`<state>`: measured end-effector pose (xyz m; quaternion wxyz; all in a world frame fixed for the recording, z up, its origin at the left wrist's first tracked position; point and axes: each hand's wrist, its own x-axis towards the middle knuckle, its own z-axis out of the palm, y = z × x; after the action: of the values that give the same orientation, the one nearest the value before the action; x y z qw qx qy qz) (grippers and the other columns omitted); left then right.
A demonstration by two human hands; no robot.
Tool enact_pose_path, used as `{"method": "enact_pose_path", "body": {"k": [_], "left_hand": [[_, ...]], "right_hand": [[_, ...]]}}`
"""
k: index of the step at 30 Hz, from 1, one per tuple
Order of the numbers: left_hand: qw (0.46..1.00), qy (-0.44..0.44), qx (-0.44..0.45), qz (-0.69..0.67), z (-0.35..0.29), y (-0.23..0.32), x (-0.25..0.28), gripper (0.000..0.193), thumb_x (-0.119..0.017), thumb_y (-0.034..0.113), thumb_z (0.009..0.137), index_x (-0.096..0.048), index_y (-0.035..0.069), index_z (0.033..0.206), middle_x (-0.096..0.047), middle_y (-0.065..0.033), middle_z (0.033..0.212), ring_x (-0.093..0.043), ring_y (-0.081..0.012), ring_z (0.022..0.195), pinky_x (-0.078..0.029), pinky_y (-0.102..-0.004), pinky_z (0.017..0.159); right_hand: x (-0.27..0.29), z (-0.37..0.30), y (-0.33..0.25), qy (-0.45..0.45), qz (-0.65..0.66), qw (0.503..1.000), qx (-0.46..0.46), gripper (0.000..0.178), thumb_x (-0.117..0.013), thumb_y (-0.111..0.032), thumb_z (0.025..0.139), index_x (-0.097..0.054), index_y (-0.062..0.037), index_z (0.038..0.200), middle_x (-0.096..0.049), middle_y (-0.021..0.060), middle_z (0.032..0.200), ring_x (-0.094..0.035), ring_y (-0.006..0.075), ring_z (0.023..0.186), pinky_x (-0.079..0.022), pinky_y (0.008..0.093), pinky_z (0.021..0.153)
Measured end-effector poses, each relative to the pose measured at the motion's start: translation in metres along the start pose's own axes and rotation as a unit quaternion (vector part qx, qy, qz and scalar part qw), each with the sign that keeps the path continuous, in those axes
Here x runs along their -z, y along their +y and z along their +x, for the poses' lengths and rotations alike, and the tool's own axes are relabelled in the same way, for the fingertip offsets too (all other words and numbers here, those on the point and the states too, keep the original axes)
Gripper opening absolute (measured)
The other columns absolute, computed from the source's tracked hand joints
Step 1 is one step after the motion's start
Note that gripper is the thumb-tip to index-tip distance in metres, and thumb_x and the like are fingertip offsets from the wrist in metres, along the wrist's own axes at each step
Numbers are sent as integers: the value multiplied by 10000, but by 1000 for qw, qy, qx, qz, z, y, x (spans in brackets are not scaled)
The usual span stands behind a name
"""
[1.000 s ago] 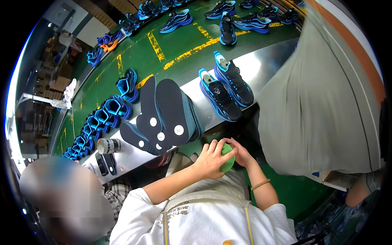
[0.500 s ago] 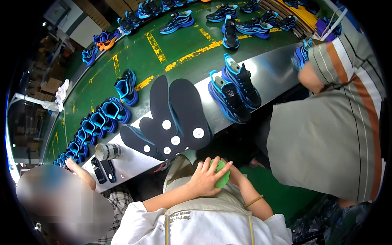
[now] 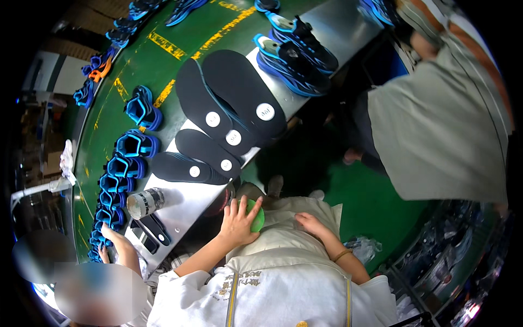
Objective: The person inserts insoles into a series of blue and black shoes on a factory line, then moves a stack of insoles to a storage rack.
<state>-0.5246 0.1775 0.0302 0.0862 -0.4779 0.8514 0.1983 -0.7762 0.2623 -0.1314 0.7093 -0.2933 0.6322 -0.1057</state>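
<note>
Here, one round green object (image 3: 258, 220) in left hand (image 3: 238, 224), right hand (image 3: 311, 223) apart

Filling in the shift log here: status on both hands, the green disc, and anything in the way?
Left hand holding green disc. Right hand apart from disc; contents can't be told. Black insoles on metal bench ahead, apart from both hands.

Black insoles (image 3: 239, 90) lie on the metal desk (image 3: 188, 204). Nearer the wearer than the insoles, the left hand (image 3: 235, 223) grips a green disc (image 3: 257, 218); the right hand (image 3: 311, 224) is farther right. Blue-black shoes (image 3: 297, 68) stand beyond the insoles, a jar (image 3: 145, 203) to their left.
</note>
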Motion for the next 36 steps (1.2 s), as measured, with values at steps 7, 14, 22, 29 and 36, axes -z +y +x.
{"method": "enact_pose_path", "body": {"k": [7, 14, 22, 29, 36], "left_hand": [[996, -9, -92, 12, -3, 90, -28, 898, -656, 382, 562, -261, 185, 1344, -352, -231, 1212, -367, -390, 1030, -331, -447, 807], [985, -63, -155, -34, 1, 214, -66, 958, -677, 390, 562, -180, 249, 1369, -324, -229, 1259, -359, -398, 1058, -323, -462, 844], [993, 30, -24, -113, 5, 206, -95, 943, -679, 346, 542, -216, 230, 1355, -321, -223, 1236, -349, -391, 1057, -324, -455, 836], [931, 190, 258, -173, -11, 134, -149, 858, -704, 255, 503, -343, 209, 1280, -333, -212, 1197, -340, -406, 1067, -328, -485, 833], [789, 198, 536, -227, -40, 109, -213, 894, -747, 220, 501, -322, 197, 1287, -302, -222, 1261, -315, -423, 1120, -315, -501, 850]], "right_hand": [[7, -61, 70, 13, -53, 996, 76, 384, -508, -293, 839, -537, -2, 1089, -599, 129, 1004, -544, 208, 941, -412, 285, 826], [47, -95, 197, 29, 8, 999, -38, 479, -546, -178, 796, -402, -15, 1223, -479, 165, 1199, -455, 284, 1113, -366, 330, 922], [109, -112, 103, 123, -178, 966, 142, 479, -488, -113, 751, -423, -73, 1224, -486, 171, 1155, -454, 319, 1089, -378, 353, 914], [151, -78, 89, -7, -557, 830, -25, 359, -437, -161, 774, -550, -59, 1099, -568, 186, 1053, -551, 312, 973, -434, 344, 848], [189, 14, 35, -139, -714, 686, 38, 320, -452, -160, 738, -605, -43, 992, -590, 180, 991, -555, 321, 941, -437, 350, 846]]}}
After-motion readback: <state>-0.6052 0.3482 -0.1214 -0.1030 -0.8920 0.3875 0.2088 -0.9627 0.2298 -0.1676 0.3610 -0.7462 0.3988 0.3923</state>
